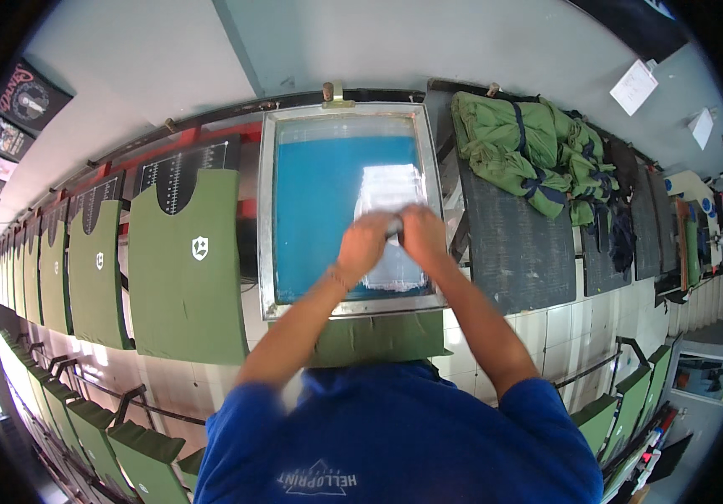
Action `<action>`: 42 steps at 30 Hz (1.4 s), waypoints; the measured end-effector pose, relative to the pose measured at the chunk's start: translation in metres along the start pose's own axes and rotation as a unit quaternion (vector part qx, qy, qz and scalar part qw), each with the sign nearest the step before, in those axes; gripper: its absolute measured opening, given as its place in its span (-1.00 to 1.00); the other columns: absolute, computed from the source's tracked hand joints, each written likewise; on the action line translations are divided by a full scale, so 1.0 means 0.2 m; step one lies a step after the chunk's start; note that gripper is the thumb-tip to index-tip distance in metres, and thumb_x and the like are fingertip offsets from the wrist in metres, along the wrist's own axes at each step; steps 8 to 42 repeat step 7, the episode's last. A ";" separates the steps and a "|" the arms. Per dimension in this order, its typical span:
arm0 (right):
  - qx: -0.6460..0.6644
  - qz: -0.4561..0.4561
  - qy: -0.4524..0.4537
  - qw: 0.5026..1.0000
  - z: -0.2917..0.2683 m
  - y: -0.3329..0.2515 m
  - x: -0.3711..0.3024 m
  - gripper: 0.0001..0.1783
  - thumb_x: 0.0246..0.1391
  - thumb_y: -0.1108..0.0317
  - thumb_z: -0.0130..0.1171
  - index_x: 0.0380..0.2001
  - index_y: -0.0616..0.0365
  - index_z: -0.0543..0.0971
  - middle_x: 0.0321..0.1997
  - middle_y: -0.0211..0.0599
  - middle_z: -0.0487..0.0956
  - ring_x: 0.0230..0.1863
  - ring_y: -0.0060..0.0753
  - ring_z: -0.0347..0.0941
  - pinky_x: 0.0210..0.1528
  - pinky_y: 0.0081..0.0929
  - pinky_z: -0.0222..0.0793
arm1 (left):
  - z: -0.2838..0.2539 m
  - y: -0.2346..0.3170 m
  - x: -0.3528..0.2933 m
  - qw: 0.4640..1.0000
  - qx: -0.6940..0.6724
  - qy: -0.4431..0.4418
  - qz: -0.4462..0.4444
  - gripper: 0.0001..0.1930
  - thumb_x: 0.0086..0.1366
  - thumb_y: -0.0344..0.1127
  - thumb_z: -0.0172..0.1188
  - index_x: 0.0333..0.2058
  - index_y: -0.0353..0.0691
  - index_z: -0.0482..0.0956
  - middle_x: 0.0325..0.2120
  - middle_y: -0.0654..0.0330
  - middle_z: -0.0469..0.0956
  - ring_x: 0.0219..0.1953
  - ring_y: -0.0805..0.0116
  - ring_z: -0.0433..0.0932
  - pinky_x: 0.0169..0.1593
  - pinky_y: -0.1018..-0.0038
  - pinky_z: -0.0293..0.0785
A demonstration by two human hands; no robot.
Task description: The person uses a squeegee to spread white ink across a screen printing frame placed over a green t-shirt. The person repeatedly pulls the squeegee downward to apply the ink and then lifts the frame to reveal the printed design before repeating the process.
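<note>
A silver-framed printing screen with blue mesh lies in front of me. White ink is spread in a patch over the right half of its mesh. My left hand and my right hand are side by side on that patch, fingers wrapped around a squeegee. Only a short grey bit of its handle shows between them; the hands hide the rest. Under the screen's near edge a green shirt sticks out.
To the left, green shirts with small white shield prints lie on dark boards in a row. Bundled green garments sit on a dark board to the right. More green shirts on boards stand behind me on both sides.
</note>
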State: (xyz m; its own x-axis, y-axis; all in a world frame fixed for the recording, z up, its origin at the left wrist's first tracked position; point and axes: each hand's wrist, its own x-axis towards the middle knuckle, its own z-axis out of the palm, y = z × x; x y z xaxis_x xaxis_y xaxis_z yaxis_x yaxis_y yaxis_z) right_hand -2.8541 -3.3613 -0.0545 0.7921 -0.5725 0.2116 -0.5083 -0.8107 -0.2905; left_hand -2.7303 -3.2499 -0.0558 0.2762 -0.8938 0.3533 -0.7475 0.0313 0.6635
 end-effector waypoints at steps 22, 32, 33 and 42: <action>0.006 -0.002 -0.087 0.996 -0.18 0.04 0.25 -0.77 -0.11 0.38 0.26 -0.30 0.00 0.73 -0.32 -0.05 0.66 -0.17 0.05 0.61 -0.05 -0.09 0.50 | -0.06 -0.04 0.22 0.996 0.006 -0.067 -0.066 -0.63 0.12 -0.28 0.35 -0.07 -0.14 0.57 -0.06 0.01 0.57 0.00 0.00 0.54 0.08 0.19 0.46; 0.006 -0.002 -0.087 0.996 -0.18 0.04 0.25 -0.77 -0.11 0.38 0.26 -0.30 0.00 0.73 -0.32 -0.05 0.66 -0.17 0.05 0.61 -0.05 -0.09 0.50 | -0.06 -0.04 0.22 0.996 0.006 -0.067 -0.066 -0.63 0.12 -0.28 0.35 -0.07 -0.14 0.57 -0.06 0.01 0.57 0.00 0.00 0.54 0.08 0.19 0.46; 0.006 -0.002 -0.087 0.996 -0.18 0.04 0.25 -0.77 -0.11 0.38 0.26 -0.30 0.00 0.73 -0.32 -0.05 0.66 -0.17 0.05 0.61 -0.05 -0.09 0.50 | -0.06 -0.04 0.22 0.996 0.006 -0.067 -0.066 -0.63 0.12 -0.28 0.35 -0.07 -0.14 0.57 -0.06 0.01 0.57 0.00 0.00 0.54 0.08 0.19 0.46; 0.006 -0.002 -0.087 0.996 -0.18 0.04 0.25 -0.77 -0.11 0.38 0.26 -0.30 0.00 0.73 -0.32 -0.05 0.66 -0.17 0.05 0.61 -0.05 -0.09 0.50 | -0.06 -0.04 0.22 0.996 0.006 -0.067 -0.066 -0.63 0.12 -0.28 0.35 -0.07 -0.14 0.57 -0.06 0.01 0.57 0.00 0.00 0.54 0.08 0.19 0.46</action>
